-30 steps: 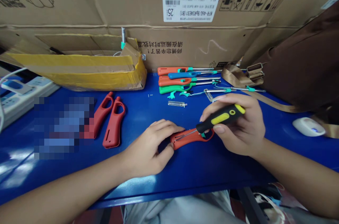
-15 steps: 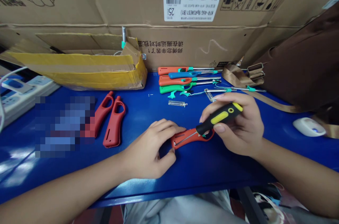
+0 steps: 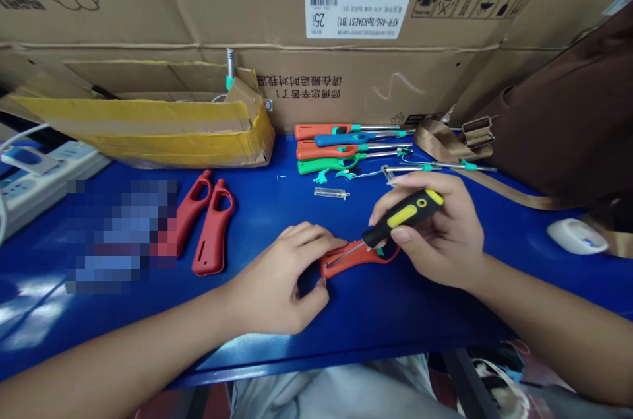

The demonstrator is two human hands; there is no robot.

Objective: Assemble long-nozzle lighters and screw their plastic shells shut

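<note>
An orange-red lighter [image 3: 353,262] with a long slot and a trigger loop lies on the blue table. My left hand [image 3: 287,280] grips its left end between thumb and fingers. In my right hand [image 3: 440,234] is a black and yellow screwdriver [image 3: 403,216], tilted down to the left. Its tip touches the lighter near the small hole at the left end. Part of a teal trigger shows inside the loop, and my right fingers partly cover that area. Left of my left hand lie two empty red lighter shells [image 3: 211,244].
Several coloured lighters [image 3: 329,152] and metal tubes with teal parts [image 3: 445,166] lie at the back. A clear fuel tank [image 3: 330,193] is nearer. A yellow-taped carton [image 3: 198,148], a power strip [image 3: 54,175], a white mouse-like device [image 3: 577,236] and a brown bag [image 3: 554,115] stand around.
My right hand and the screwdriver have shifted slightly left and down. The screwdriver's tip stays near the lighter's left end. My left hand has hardly moved.
</note>
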